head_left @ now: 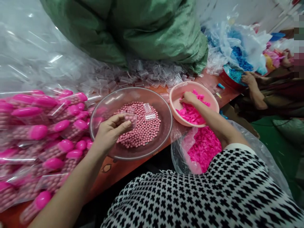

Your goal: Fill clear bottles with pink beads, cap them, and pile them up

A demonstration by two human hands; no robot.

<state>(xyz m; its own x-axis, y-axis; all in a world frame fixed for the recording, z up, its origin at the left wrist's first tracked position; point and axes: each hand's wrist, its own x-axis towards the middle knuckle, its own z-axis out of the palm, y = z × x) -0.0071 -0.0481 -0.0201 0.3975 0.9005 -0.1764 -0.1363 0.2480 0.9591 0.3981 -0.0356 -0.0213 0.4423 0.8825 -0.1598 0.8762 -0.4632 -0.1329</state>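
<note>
My left hand [115, 128] is closed around a small clear plastic tube [130, 118] with pink beads in it. It hangs over the left part of a wide, see-through grey basin [95, 110]. Round pink beads [140, 136] cover that basin's bottom, and an empty clear tube [149, 111] lies on them. My right hand [189, 98] reaches into a light pink basin [174, 91] of bright pink plastic pieces [193, 112]. Its fingers are curled down and together; whatever is between the fingertips is hidden.
Bead-filled tubes with bright pink caps [39, 132] pile up on the left. Empty clear tubes [140, 76] lie behind the basins, below a green sack [154, 31]. A bag of pink pieces [204, 148] sits near my right arm. At far right, another person's hand [250, 80] touches a container of blue pieces [235, 74].
</note>
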